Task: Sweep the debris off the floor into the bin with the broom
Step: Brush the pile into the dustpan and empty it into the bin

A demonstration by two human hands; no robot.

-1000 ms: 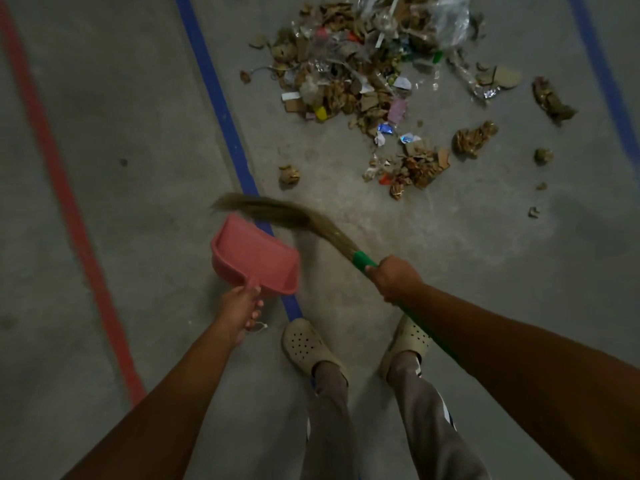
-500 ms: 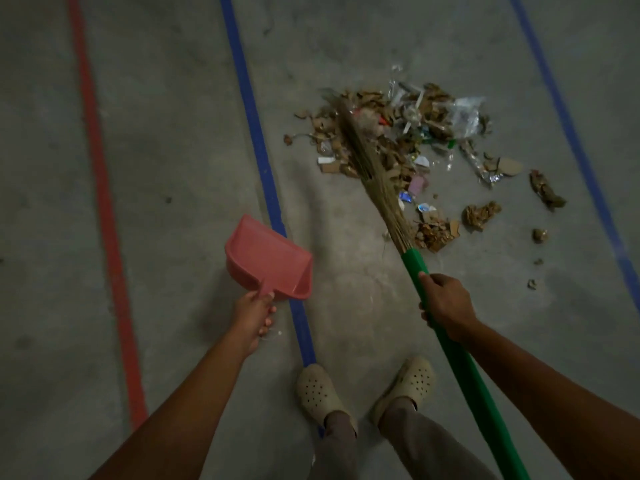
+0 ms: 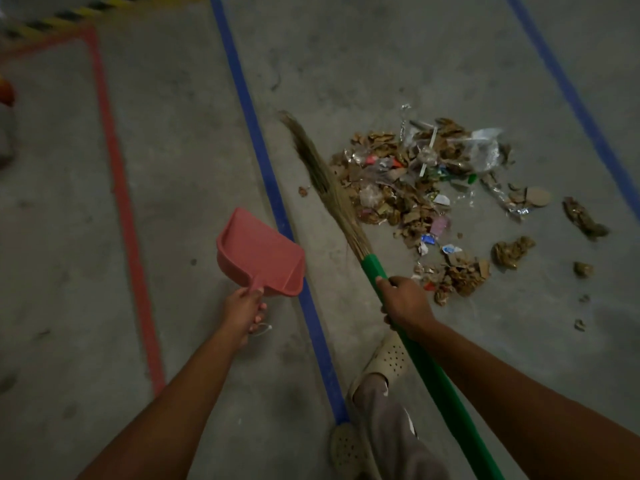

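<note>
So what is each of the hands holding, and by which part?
The left hand grips the pink plastic dustpan by its short handle; the right hand grips the grass broom on its green handle, near the bristles.

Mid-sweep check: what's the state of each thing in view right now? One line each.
broom: held by its green handle, bristles at the pile's left edge
dustpan: empty, held by its handle, away from the pile
debris pile: heaped right of the bristles, none in the dustpan
stray scraps: lying apart, right of the pile
left hand: grips the dustpan handle
right hand: grips the broom handle
</note>
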